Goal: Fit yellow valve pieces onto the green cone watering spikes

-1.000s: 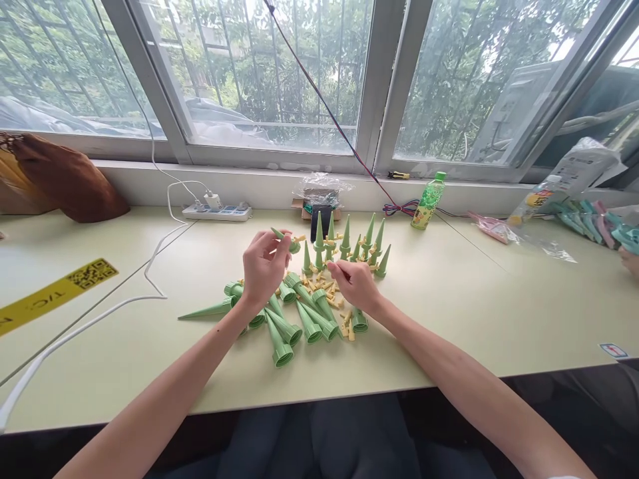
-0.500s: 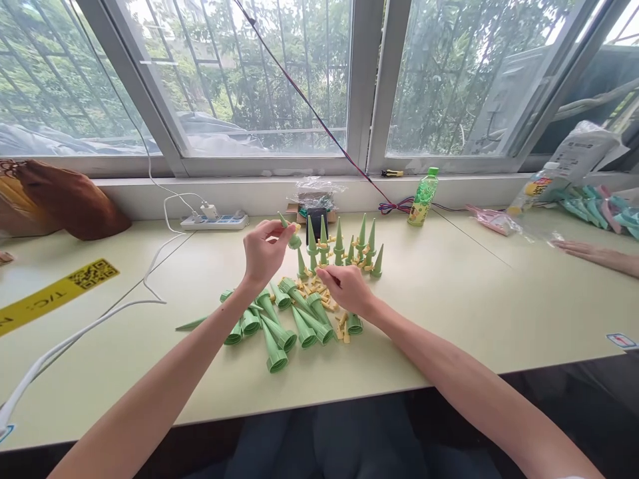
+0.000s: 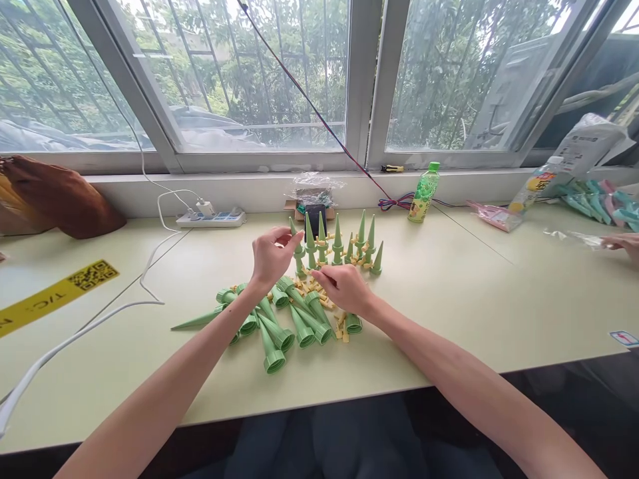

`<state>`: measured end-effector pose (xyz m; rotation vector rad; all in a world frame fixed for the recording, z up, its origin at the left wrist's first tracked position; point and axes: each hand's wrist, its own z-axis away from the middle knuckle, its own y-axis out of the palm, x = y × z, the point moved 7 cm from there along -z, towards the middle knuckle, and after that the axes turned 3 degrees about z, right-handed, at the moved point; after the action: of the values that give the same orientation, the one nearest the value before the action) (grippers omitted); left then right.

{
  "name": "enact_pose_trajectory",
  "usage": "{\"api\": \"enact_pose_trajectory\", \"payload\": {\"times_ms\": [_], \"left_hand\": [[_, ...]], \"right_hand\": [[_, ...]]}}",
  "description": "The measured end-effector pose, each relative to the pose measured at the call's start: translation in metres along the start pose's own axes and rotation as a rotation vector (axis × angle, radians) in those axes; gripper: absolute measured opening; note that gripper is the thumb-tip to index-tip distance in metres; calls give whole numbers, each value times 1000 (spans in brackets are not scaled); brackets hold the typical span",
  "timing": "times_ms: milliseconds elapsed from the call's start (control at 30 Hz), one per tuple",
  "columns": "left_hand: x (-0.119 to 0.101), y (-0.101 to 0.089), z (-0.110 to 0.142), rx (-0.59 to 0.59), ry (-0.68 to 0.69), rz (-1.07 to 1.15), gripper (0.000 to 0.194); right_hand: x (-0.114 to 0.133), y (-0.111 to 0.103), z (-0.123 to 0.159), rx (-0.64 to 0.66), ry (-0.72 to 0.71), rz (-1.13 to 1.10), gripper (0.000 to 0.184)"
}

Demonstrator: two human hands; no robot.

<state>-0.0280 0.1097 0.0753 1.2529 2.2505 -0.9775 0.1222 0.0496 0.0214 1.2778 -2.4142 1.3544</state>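
Observation:
My left hand [image 3: 272, 256] pinches a green plastic spike [image 3: 298, 253] that points upward at the left end of a standing group. Several more upright green spikes [image 3: 338, 241] with small yellow valve-like pieces at their sides stand beside it. My right hand [image 3: 344, 286] is closed just in front of that group, its fingertips over a heap of small yellow pieces [image 3: 325, 301]. Whatever its fingers hold is hidden. Near my left forearm lies a pile of hollow green spikes [image 3: 273, 332], their ribbed open ends mostly toward me.
A power strip [image 3: 212, 219] with a white cable sits at the back left, near a brown bag [image 3: 70, 199]. Behind the spikes are a small box [image 3: 314, 199] and a green bottle [image 3: 424, 193]. Another person's hand [image 3: 624, 243] touches clear plastic at the right.
My left hand has moved slightly right and down, bringing its spike upright beside the standing ones. My right hand has barely shifted. The other person's hand has drawn back to the right.

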Motion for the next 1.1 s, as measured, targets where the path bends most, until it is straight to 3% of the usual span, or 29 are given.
{"api": "enact_pose_trajectory", "payload": {"times_ms": [667,800,1000,1100], "left_hand": [[-3,10,6,83,-24,-3,23],[-5,4,6,114,-54,18,26],[-9,-17,11,31,19,-94,30],[-3,-12,17,188,96,-191,32]], "right_hand": [[-2,-4,4,33,11,-33,45],[-3,-6,4,36,16,-33,46],[-11,-13,4,-1,61,-36,41],[-16,-18,4,-26,92,-42,31]]}}
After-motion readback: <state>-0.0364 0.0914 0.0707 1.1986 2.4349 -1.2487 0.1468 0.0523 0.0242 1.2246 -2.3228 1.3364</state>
